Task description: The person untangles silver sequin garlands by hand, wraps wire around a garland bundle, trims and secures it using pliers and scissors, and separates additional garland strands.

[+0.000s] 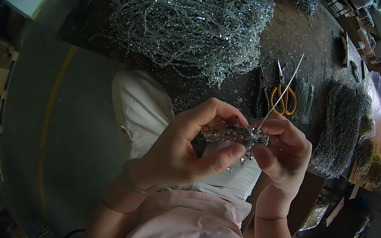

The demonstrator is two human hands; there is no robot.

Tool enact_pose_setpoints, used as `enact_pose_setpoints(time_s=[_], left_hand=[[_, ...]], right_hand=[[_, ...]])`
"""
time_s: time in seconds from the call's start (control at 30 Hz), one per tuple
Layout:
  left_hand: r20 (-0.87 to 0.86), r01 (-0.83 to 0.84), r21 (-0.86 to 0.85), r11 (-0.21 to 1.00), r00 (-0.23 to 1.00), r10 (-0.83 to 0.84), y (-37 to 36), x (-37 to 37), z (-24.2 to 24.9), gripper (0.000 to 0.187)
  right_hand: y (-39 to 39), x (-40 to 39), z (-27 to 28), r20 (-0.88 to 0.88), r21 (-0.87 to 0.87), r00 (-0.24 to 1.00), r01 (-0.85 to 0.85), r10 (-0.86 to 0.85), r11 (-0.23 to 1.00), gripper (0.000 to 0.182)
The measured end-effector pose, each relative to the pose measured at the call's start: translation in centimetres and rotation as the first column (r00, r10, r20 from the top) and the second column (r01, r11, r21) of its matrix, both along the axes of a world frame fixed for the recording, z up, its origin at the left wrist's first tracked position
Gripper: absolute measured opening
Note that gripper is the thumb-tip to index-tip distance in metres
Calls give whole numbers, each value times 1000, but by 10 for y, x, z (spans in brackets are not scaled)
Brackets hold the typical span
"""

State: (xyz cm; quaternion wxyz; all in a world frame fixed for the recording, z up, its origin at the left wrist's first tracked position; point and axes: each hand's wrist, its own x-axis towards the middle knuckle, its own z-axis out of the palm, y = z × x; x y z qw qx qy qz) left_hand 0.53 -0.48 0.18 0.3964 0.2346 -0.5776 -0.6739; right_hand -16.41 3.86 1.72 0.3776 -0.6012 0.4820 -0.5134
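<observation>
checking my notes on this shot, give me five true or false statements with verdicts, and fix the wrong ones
1. Both the left hand and right hand touch the silvery bundle. True.
2. The scissors have blue handles. False: the scissors' handles are yellow-orange.
3. A thin pale strip sticks out from between the hands. True.
4. The large glittery heap is on the floor. False: the heap lies on the dark table.
5. Neither hand holds the scissors. True.
</observation>
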Motion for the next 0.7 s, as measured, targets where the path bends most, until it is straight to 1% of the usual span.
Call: enact_pose_setpoints(time_s=[0.03,0.07,0.1,0.13,0.2,0.23,0.27,0.3,0.33,0.37,0.4,0.43,0.47,0.5,0.53,0.57,0.63,0.67,0.7], left_hand=[[0,-1,0,1000,1000,1,0,-1,0,27],[37,-24,-54,998,999,26,0,-2,0,26],[72,-45,-109,993,996,53,0,-2,0,26],[73,-48,-109,993,996,56,1,-1,1,26],[117,-37,18,999,993,34,3,0,4,31],[117,-37,19,999,993,34,3,1,5,31],[61,12,125,992,998,-20,2,2,6,31],[1,65,226,972,998,-67,2,3,8,31],[1,65,226,972,998,-67,1,5,10,31],[-76,144,336,931,989,-126,0,6,13,28],[-158,227,436,871,972,-174,0,7,14,24],[-158,227,436,871,972,-174,-1,7,14,24],[-201,243,430,870,965,-170,-1,7,13,25],[-244,258,424,868,956,-165,-1,7,12,26],[-244,258,424,868,956,-165,-1,7,11,26],[-235,277,427,861,953,-190,-1,7,10,26],[-226,295,431,853,950,-215,-1,7,10,26],[-209,254,452,855,962,-175,0,7,11,27],[-190,212,471,856,972,-136,1,5,12,30]], right_hand=[[-1,1,1,-19,-25,1000,-9,9,1000,21],[-1,2,2,-19,-25,1000,-11,11,1000,21],[0,2,3,-69,-28,998,-7,5,1000,22],[0,2,4,-118,-31,993,-3,-1,1000,23],[3,3,5,-126,-21,992,6,-8,1000,23],[4,3,5,-134,-12,991,16,-17,1000,24],[5,3,5,-135,-12,991,16,-18,1000,24],[5,3,6,-85,1,996,3,-3,1000,25],[5,4,6,-35,12,999,-10,10,1000,26],[6,4,5,-35,12,999,-10,10,1000,26],[5,6,1,44,21,999,11,-12,1000,27],[5,9,-1,123,31,992,31,-35,999,29],[5,13,0,123,31,992,31,-34,999,29],[6,18,2,173,44,982,65,-72,997,29],[7,21,3,221,59,969,99,-109,993,29],[8,19,3,220,60,969,99,-110,993,29],[10,12,3,164,25,985,42,-46,999,29],[10,12,3,165,26,985,42,-45,999,29],[10,12,4,127,-6,990,59,-57,998,29]])
